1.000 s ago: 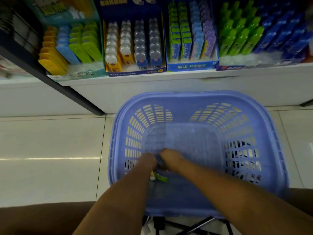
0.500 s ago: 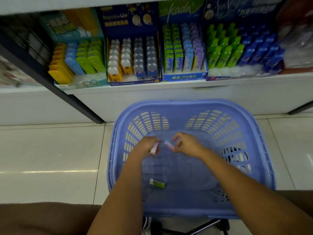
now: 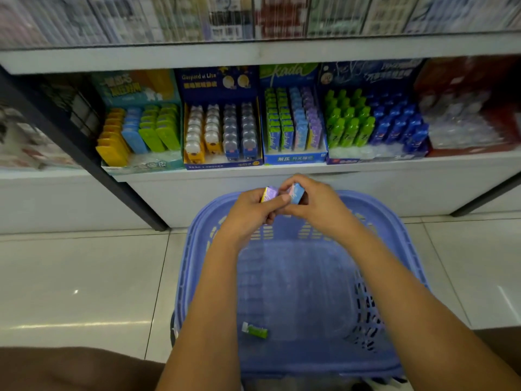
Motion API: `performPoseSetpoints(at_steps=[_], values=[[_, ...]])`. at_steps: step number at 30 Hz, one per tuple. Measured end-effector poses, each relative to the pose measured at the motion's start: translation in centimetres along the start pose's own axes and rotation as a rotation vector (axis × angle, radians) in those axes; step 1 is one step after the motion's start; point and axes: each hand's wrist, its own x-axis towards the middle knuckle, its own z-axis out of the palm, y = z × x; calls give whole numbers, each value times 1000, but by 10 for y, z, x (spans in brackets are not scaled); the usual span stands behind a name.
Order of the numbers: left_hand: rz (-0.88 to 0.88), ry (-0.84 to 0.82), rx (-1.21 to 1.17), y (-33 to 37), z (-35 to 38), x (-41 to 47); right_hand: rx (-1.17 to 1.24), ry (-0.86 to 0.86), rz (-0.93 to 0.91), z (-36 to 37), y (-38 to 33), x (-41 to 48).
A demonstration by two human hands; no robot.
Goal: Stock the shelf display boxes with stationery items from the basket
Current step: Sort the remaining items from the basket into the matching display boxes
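Above the far rim of the blue basket (image 3: 194,249), my left hand (image 3: 248,213) pinches a small purple-and-yellow eraser box (image 3: 269,193). My right hand (image 3: 318,204) pinches a pink-and-blue eraser box (image 3: 296,192) right beside it; the two hands touch. One green eraser box (image 3: 254,330) lies on the basket floor. On the shelf just beyond stands the display box (image 3: 294,158) with rows of green, blue and purple eraser boxes.
Other display boxes line the shelf: yellow, blue and green items (image 3: 141,134) at left, animal-shaped items (image 3: 222,134) beside them, green and blue bottles (image 3: 375,128) at right. A dark shelf post (image 3: 84,153) slants down to the tiled floor (image 3: 84,277).
Both hands rose out of the basket toward the shelf, each carrying a small box picked from the bottom. The green box stayed in the basket. The camera tilted up.
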Motion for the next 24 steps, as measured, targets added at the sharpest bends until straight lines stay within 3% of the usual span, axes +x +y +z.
performPoseSetpoints(at_steps=[4,8,10,15,24], values=[[74,129,-77,20,-3,0,-108,54,-89,-15,-14,13],[70,202,-204,29,-11,1,-134,352,-99,-47,-20,42],[59,200,-277,30,-14,1,-191,420,-81,-62,-20,56],[54,184,-297,30,-13,1,-391,293,-147,-72,-21,73],[43,157,-286,28,-8,4,-435,222,-206,-75,-27,81]])
